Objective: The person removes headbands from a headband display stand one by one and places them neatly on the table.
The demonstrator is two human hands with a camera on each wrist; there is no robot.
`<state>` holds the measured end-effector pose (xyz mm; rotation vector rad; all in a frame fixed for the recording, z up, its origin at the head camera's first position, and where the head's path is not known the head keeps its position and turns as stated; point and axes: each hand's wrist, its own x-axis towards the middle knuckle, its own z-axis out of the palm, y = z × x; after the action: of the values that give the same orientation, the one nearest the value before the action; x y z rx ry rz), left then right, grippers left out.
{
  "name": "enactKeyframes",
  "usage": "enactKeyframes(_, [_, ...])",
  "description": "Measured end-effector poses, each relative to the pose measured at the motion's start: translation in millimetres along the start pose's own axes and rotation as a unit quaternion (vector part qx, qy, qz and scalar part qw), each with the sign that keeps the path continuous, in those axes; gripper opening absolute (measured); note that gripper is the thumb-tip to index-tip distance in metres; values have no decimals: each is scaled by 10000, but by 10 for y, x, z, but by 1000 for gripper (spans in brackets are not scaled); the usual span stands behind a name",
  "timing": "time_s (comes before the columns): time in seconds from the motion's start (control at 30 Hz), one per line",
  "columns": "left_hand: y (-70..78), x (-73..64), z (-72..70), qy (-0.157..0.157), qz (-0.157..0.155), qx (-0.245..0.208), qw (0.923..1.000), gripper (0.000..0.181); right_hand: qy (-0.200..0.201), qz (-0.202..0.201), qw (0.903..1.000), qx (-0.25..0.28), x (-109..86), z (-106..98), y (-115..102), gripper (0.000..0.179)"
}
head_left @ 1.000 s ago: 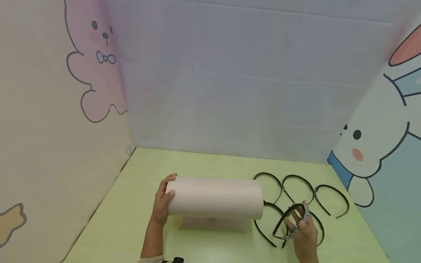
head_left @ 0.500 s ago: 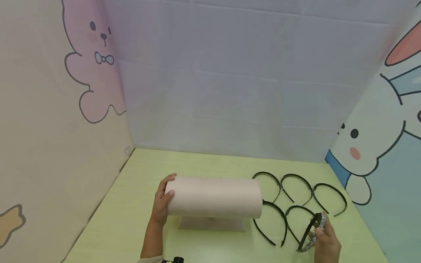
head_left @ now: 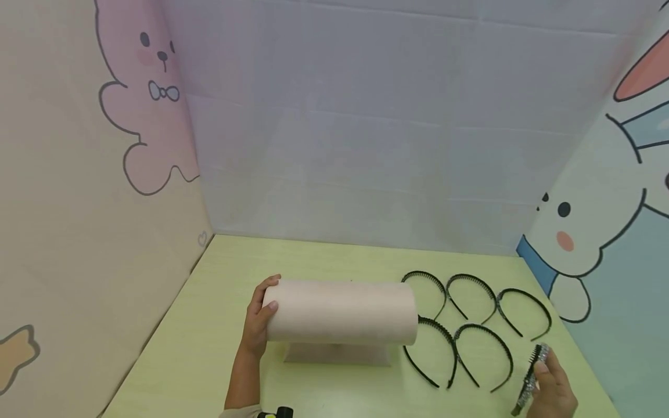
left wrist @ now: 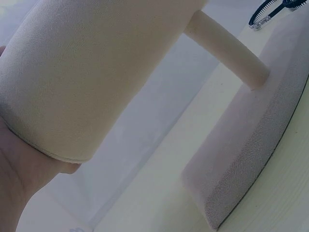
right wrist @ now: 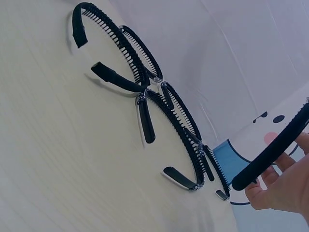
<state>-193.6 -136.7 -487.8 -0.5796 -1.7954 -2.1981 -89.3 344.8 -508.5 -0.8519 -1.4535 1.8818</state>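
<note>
A pale, fabric-covered cylinder point(head_left: 342, 312) lies sideways on a short post point(left wrist: 231, 50) above a padded base point(left wrist: 246, 145). My left hand point(head_left: 258, 316) grips its left end, fingers over the top and thumb on the front. At the right of the table my right hand point(head_left: 553, 386) pinches a black headband point(head_left: 530, 380) with silvery glitter and comb teeth, held nearly edge-on above the table. The right wrist view has one dark arm of that headband beside the fingers point(right wrist: 282, 176). Several like headbands point(head_left: 483, 357) lie in two rows between cylinder and right hand.
The light green table point(head_left: 209, 325) is bounded by a pale back wall point(head_left: 334, 145) and side walls with cartoon animals. The rear row of headbands point(head_left: 472, 276) lies behind the front row, and the cylinder's right end comes close to both.
My right hand has carried the headband rightward, from above the front row to its right side, turning it edge-on. The left hand stays on the cylinder.
</note>
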Motion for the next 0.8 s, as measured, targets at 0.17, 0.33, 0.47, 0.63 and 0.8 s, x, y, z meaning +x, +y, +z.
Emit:
enactKeyframes(0.17, [-7,2,-2,4,-7,5,10000,38,287,307,9989,-189,29,-69,-7,51])
enactKeyframes(0.33, [-14,5,-6,42,-20,62,10000,38,382,359,9900,-1310,129,-146,26,61])
enactKeyframes(0.47, [-12,3,-16,89,-33,117,9999,37,400,425,9797,-1916,240,-161,63,70])
enactKeyframes(0.63, [-20,6,-23,86,-49,104,9999,38,389,299,9750,-2169,394,-194,117,76])
enactKeyframes(0.8, [-35,7,-27,38,-128,13,9999,38,313,102,9556,-2928,501,-241,123,81])
